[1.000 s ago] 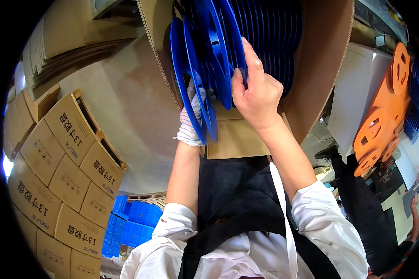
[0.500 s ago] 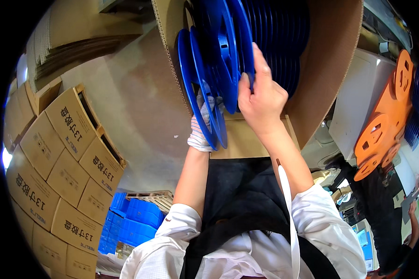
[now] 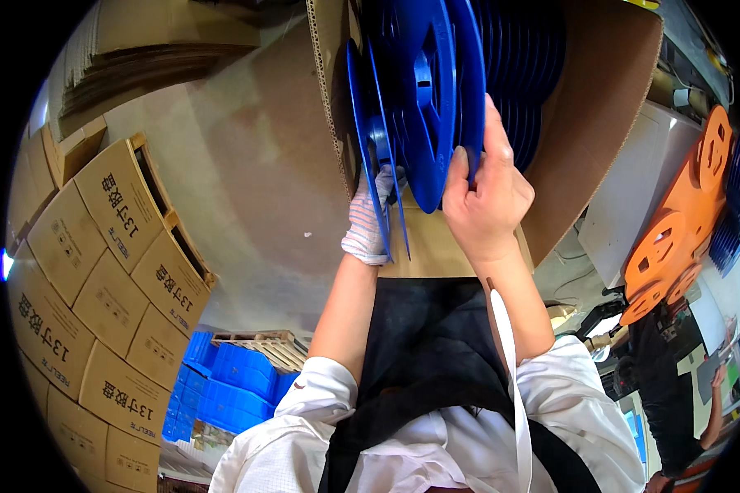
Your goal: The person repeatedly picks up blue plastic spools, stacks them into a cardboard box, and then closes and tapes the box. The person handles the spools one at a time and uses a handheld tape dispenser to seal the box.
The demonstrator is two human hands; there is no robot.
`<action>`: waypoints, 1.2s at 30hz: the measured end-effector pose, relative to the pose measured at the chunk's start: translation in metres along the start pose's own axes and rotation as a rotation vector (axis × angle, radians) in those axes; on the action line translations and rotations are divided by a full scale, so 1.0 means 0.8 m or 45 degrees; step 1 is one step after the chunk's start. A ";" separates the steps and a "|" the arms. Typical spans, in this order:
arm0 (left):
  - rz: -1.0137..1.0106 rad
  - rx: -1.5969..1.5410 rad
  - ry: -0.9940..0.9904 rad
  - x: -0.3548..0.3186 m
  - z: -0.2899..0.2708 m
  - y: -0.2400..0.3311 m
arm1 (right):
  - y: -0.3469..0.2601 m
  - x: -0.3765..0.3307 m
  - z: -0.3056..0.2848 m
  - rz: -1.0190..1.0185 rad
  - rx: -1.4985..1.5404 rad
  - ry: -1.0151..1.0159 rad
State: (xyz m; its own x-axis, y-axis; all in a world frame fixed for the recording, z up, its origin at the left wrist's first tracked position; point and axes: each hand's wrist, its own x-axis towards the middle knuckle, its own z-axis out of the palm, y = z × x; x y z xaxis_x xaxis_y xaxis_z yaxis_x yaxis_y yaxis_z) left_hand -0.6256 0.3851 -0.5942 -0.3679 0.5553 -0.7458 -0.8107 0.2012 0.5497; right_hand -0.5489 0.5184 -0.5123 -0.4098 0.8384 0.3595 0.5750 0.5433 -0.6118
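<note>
Two hands: both are on blue plastic reels at the mouth of a big cardboard box point(image 3: 608, 123), and I judge the step to be lifting reels out of the packed row.
Left hand point(image 3: 368, 218): gloved in white knit, it sits low behind a thin blue reel point(image 3: 370, 140) standing on edge at the box's left wall; its grip is closed on that reel's lower rim, though the fingertips are hidden behind the flange.
Right hand point(image 3: 487, 201): bare, its grip is wrapped round the lower edge of the larger blue reel point(image 3: 432, 90), thumb on the near face and fingers curled behind it.
Where the reels are: upright, side by side, just in front of a stack of more blue reels point(image 3: 522, 74) deeper in the box.
How I would do it well: keep each reel vertical and draw it straight toward me, so the flanges do not catch on the neighbours or scrape the cardboard wall.
Risk, as I judge it: the thin reel could flex or slip, held at one edge only.
Around: stacked cardboard cartons point(image 3: 99, 271) at left, blue crates point(image 3: 230, 386) on a wooden pallet point(image 3: 263, 345) below, orange reels point(image 3: 674, 238) at right.
</note>
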 end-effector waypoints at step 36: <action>0.130 0.144 -0.114 0.040 0.047 0.072 | 0.085 -0.010 0.114 0.158 -0.067 -0.312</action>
State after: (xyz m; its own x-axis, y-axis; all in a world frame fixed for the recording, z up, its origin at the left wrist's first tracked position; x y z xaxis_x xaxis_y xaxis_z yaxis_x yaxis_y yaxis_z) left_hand -0.6668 0.4446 -0.5725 -0.3996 0.6462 -0.6502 -0.7128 0.2269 0.6636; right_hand -0.5707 0.5446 -0.6209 -0.4892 0.8665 0.0989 0.6649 0.4440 -0.6007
